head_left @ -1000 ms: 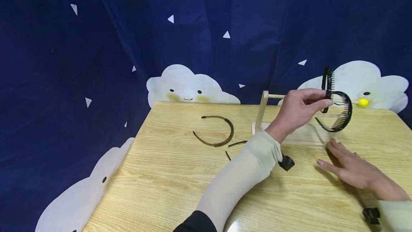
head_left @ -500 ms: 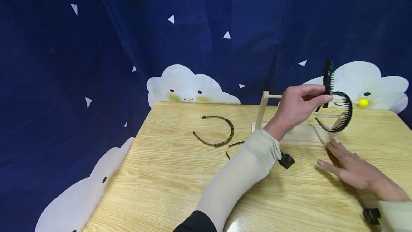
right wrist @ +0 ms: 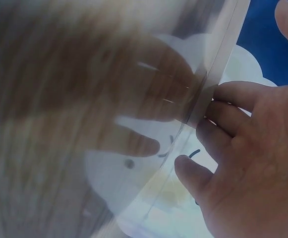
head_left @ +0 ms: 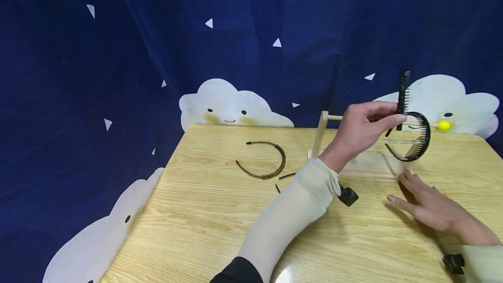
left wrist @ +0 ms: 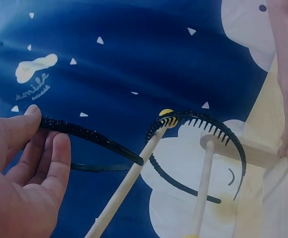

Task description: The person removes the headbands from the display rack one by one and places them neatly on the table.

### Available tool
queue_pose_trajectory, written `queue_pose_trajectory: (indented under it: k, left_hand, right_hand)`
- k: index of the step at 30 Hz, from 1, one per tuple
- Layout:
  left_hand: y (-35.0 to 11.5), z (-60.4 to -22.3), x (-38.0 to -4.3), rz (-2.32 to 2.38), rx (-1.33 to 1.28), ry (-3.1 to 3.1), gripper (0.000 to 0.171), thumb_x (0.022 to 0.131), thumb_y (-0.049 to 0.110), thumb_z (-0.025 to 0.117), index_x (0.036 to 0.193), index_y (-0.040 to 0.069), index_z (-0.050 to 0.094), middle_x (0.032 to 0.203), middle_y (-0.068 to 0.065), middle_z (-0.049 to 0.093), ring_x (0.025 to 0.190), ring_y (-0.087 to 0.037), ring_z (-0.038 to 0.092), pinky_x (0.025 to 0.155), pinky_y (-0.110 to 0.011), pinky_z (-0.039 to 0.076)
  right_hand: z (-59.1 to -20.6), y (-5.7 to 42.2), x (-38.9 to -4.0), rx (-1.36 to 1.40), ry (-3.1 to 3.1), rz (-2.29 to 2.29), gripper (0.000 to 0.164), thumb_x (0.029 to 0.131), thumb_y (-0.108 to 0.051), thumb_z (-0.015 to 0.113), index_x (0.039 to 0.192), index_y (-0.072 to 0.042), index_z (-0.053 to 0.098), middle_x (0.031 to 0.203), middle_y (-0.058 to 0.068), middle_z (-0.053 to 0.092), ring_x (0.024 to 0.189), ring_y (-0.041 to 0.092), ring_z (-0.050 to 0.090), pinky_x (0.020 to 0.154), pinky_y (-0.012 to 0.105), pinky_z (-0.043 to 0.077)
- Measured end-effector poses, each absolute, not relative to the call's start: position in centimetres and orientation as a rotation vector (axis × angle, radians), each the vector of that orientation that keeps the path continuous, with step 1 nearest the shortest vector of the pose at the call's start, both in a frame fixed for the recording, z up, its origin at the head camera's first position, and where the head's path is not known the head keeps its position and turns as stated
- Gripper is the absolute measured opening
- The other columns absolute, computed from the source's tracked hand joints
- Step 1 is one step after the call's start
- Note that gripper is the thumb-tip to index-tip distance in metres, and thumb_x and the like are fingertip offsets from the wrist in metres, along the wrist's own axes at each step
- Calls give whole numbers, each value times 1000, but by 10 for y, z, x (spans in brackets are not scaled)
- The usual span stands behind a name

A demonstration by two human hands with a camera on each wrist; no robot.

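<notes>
Black, glittery, toothed headband [head_left: 402, 93], left hand [head_left: 362, 128] pinching it, right hand [head_left: 434, 206] straight-fingered

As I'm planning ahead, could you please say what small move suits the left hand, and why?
The left hand should probably lower its black, curved, toothed headband onto the yellow-tipped, round wooden rod: the headband is pinched close to that rod, another black headband hangs there, and the right hand touches the pale wooden rack base.
</notes>
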State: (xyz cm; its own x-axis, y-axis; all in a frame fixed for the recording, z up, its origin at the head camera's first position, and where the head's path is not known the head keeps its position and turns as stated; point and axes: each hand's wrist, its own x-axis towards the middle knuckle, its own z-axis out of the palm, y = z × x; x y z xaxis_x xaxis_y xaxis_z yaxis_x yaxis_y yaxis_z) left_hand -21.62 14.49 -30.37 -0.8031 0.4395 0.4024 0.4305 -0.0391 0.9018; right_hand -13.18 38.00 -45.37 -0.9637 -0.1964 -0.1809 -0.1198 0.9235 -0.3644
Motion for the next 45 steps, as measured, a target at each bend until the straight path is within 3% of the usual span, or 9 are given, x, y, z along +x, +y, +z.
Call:
queue_pose_trajectory:
  k: [16, 24, 34, 41, 45]
  left_hand:
    - [118, -303, -220, 1995, 1154, 2082, 23, 94, 7, 72, 116, 3, 73, 103, -1, 73, 84, 2, 65, 77, -18, 54]
    - [103, -298, -219, 1938, 1207, 2065, 24, 93, 8, 72, 117, 4, 73, 100, 2, 73, 77, -5, 62, 66, -19, 49]
    - [90, -305, -214, 1924, 1199, 1984, 23, 94, 4, 71, 116, 0, 72, 104, -3, 73, 90, -4, 68, 83, -21, 54]
    - [79, -312, -212, 1908, 1306, 1957, 22, 91, -2, 72, 113, -6, 72, 105, -15, 73, 90, -6, 68, 83, -24, 55]
    - [75, -315, -209, 1860, 1345, 1993, 22, 91, -3, 72, 112, -7, 72, 104, -15, 74, 90, -9, 69, 83, -24, 55]
  right_hand:
    - [-455, 381, -133, -240, 2863, -523, 91, 103, -56, 46, 150, 18, 20, 157, 39, -2, 140, 61, 6, 97, 82, 15]
    - [-451, 380, -131, -278, 2893, -528, 90, 103, -54, 48, 151, 17, 19, 158, 36, -5, 141, 61, 7, 97, 82, 16]
    - [-452, 378, -131, -285, 2900, -534, 88, 103, -51, 49, 151, 17, 20, 158, 36, -4, 141, 61, 8, 97, 81, 17]
    - [-452, 379, -131, -283, 2896, -522, 89, 103, -53, 48, 151, 16, 19, 158, 36, -4, 140, 61, 8, 97, 82, 17]
    - [-452, 379, -130, -285, 2900, -526, 88, 103, -52, 48, 151, 17, 20, 158, 36, -5, 140, 62, 9, 96, 82, 17]
